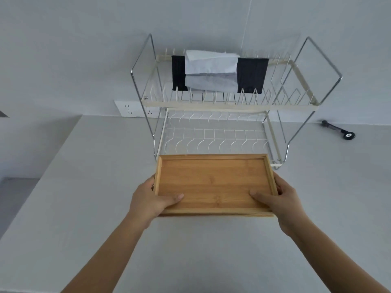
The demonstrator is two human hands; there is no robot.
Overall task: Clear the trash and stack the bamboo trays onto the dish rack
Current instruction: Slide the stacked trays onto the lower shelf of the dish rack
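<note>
Both hands hold one bamboo tray (214, 183) in the middle of the view. The left hand (151, 197) grips the near corner at 8 o'clock, with its thumb lying inside the tray. The right hand (279, 197) grips the near corner at 4 o'clock the same way. The tray looks empty and is kept flat, open side up.

The dish rack (232, 104) stands just past the tray, at 12 o'clock, on the grey worktop (84, 187). Its lower shelf (213, 136) is bare wire, and the far edge of the tray is right at the front of it. No tray sits on the rack yet.

On the top shelf lie a white paper (210, 64) and something black (251, 75) under it. I cannot tell if these count as trash. A small black tool (338, 130) lies on the worktop at 2 o'clock.

I think the stacking is only starting. This tray has yet to go onto the rack. Only one tray shows here, so I cannot say how many are left.
</note>
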